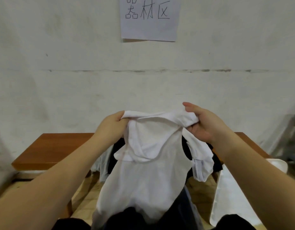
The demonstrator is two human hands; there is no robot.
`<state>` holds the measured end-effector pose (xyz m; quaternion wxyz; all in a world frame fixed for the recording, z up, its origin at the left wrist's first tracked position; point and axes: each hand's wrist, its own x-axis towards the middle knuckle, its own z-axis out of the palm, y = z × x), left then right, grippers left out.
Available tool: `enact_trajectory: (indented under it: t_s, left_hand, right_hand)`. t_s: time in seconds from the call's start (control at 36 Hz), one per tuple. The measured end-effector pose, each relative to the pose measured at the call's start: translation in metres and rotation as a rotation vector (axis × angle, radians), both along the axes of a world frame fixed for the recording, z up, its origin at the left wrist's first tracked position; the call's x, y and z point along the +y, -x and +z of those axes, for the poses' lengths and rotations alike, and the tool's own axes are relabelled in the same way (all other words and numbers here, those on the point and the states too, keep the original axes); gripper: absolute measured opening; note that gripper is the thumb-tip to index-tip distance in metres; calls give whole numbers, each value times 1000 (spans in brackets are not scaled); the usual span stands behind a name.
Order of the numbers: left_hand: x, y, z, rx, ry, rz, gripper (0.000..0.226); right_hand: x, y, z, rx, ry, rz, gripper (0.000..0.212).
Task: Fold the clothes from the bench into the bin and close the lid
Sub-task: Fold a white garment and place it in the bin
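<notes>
White shirt point(148, 163), crumpled, hanging from both hands

A long reddish-brown wooden bench point(50, 146) runs across the middle of the frame against the white wall. Dark, black clothing point(116, 151) and pale whitish cloth point(102, 165) lie on its centre, mostly hidden.
</notes>
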<state>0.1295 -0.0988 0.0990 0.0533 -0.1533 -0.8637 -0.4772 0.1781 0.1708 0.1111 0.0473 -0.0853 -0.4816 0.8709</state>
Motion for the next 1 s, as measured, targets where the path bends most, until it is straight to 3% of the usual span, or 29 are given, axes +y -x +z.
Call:
enact_trajectory:
  t_s: [0.06, 0.14, 0.25, 0.33, 0.42, 0.5, 0.58, 0.67, 0.78, 0.86, 1.0]
  left_hand:
    - [-2, 2, 2, 1, 40, 12, 31]
    - [-8, 8, 10, 9, 262, 70, 35]
    - [-19, 13, 24, -159, 213, 34, 36]
    - [-25, 18, 34, -411, -145, -109, 29]
    - [-27, 21, 39, -646, -556, -192, 19]
    - [-29, 26, 42, -666, -789, -250, 21]
    - [-30, 29, 43, -557, -914, -309, 8]
    - [-25, 31, 42, -400, -846, -315, 12]
    - [-19, 31, 45, -296, -631, -279, 21]
    - [-16, 32, 47, -283, -519, -249, 22]
    - [-7, 29, 49, -358, -407, -301, 20]
  right_hand:
    - [-2, 0, -1, -19, -92, -28, 18]
    - [-6, -1, 0, -48, -71, -38, 15]
    - [-4, 1, 2, -50, -25, -3, 10]
    - [2, 3, 2, -52, -78, 50, 12]
    - [6, 2, 2, -20, -45, 105, 37]
    - [8, 2, 2, 31, -157, 173, 52]
    - [13, 5, 1, -40, -477, 92, 32]
    - [21, 5, 0, -158, -967, 52, 15]
    - [31, 9, -1, -278, -1187, 48, 29]
    - [35, 12, -3, -398, -1213, 62, 40]
    - [27, 18, -5, -420, -1167, 105, 20]
